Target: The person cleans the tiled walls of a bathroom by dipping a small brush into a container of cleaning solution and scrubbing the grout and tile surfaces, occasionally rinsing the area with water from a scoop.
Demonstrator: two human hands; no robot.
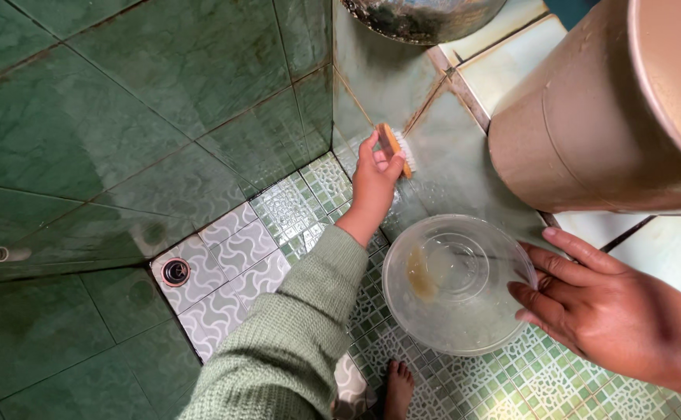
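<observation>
Head view. The left hand [374,180] extends from a green knitted sleeve [294,334] and is closed around a scrub brush [397,149]. The brush has an orange-brown back and white bristles. The bristles press against the green tiled wall [449,163] just beside the inside corner where two wall faces meet. Free room around the brush is narrow: the corner lies to its left, and a large tan bucket [589,124] stands on the ledge close to its right.

The right hand [605,311] has its fingers spread in a wide grip along the rim of a clear plastic bowl [457,284]. The bowl is round and translucent, with a yellowish smear inside. It sits low in front of the wall, between the two hands, and touches the right fingertips.

The walls are glossy, marbled green tiles with dark grout lines. The floor [278,218] is small patterned mosaic in green and white, wet in places. A round metal drain [175,271] is set in the floor, well apart from both hands, with open floor around it. A bare foot [397,389] shows at the lower edge. A dark metal vessel [422,15] is cut off by the top edge.
</observation>
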